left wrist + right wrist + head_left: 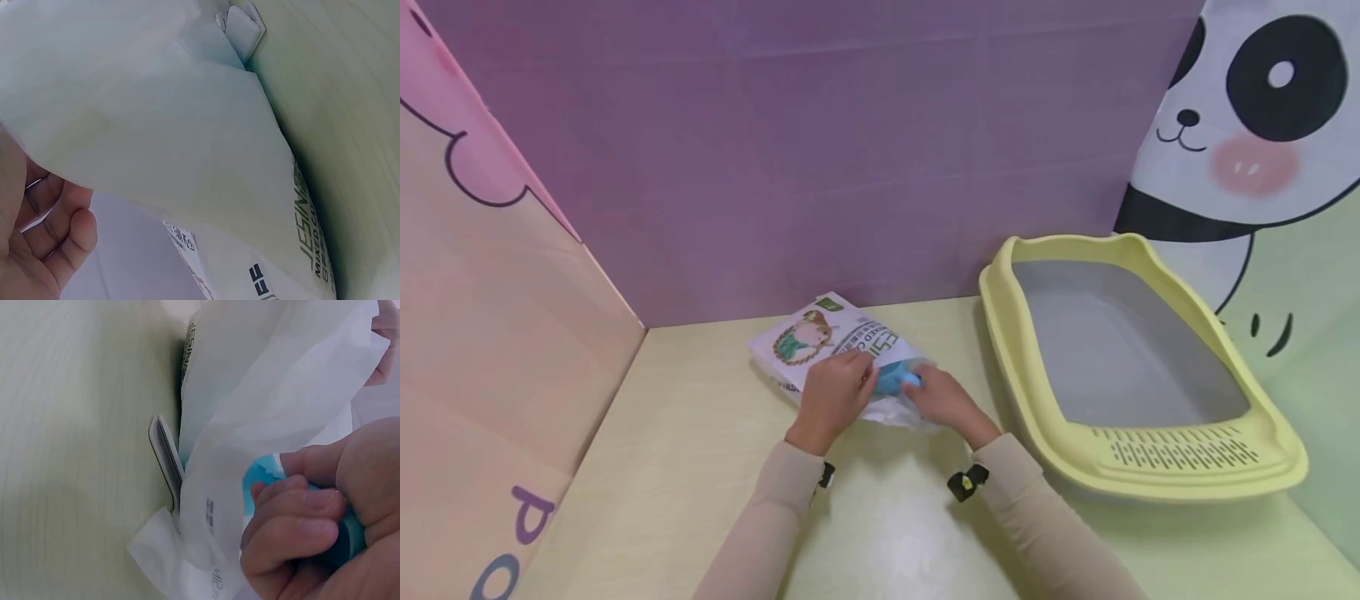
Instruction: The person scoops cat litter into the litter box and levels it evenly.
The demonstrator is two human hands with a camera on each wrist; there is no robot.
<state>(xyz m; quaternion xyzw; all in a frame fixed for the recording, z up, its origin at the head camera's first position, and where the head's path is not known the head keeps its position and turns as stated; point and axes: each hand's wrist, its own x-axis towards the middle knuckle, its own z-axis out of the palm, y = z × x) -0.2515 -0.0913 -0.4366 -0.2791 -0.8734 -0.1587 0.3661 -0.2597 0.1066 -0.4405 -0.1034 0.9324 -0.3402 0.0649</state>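
Note:
A white printed bag (805,337) with a cat picture lies on the table, its crumpled open end toward me. At the mouth edge of the bag, my left hand (838,387) grips the white film with curled fingers; the left wrist view shows these fingers (69,240) at the edge. My right hand (943,396) has its fingers wrapped round the rounded handle of a blue tool (891,377). The tool's far end runs behind the bag's film, so its shape is hidden. A flat pale plastic strip (165,456) sticks out beside the bag's mouth.
To the right stands a large litter tray with a yellow rim (1022,367), a grey inside and a slotted front ledge. A purple backdrop (850,167) rises behind the table (700,467), with printed panels at both sides.

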